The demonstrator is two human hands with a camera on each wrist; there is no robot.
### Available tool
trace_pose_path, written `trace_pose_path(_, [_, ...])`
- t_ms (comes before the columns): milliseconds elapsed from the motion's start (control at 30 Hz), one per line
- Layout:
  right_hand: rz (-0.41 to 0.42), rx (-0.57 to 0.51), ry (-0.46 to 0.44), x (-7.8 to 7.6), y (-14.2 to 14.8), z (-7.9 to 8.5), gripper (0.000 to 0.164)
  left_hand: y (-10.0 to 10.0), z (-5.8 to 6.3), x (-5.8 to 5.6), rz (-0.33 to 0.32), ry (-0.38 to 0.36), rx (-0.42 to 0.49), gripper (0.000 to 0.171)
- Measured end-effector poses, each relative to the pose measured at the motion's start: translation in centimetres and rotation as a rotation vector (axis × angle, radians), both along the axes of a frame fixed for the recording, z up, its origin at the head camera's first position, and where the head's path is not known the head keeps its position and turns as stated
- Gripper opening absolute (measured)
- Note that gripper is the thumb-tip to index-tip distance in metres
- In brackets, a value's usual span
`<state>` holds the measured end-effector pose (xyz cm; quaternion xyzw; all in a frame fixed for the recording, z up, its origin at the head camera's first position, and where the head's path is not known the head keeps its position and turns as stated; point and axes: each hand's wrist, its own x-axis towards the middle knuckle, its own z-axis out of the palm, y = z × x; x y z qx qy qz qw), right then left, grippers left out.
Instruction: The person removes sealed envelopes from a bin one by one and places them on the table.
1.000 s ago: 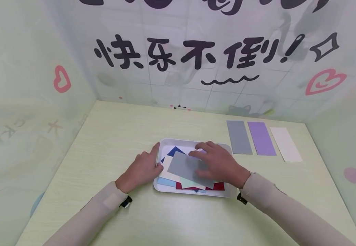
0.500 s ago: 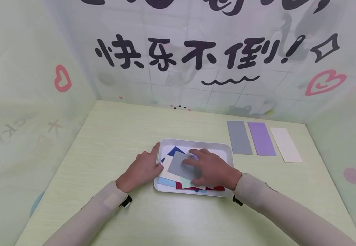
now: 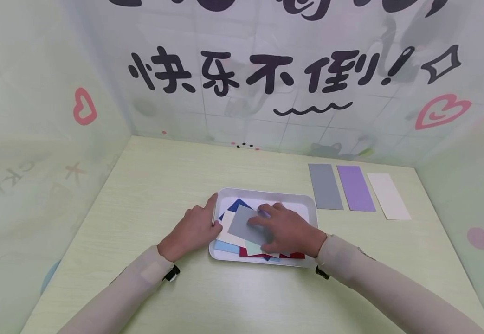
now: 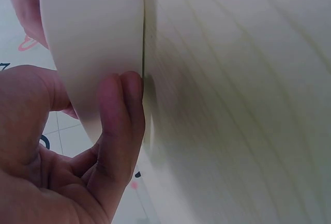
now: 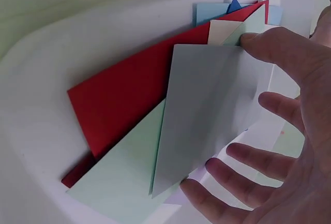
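Observation:
A white tray holds an overlapping pile of coloured cards. On top lies a grey card. Beneath it show a red card, a mint green card, a cream card, a light blue card and a dark blue card. My left hand grips the tray's left end; its fingers press the outer wall in the left wrist view. With the thumb at one edge and fingertips at the opposite edge, my right hand holds the grey card, covering part of the pile.
To the right behind the tray, a grey strip, a purple strip and an off-white strip lie side by side on the pale wooden table. Printed sheets wall the table at the back and both sides.
My right hand has shifted left over the grey card and then stays there. The left hand and the tray have kept their places.

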<state>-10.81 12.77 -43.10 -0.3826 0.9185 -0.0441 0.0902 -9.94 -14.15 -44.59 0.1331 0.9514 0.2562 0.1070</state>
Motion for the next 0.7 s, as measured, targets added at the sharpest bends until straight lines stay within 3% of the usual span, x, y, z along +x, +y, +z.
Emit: trace_pose_path(700, [-0.002,0.032,0.024,0.18,-0.11,-0.19,0.055,0.09,0.26,0.13,0.013,-0.026,0.007,0.076])
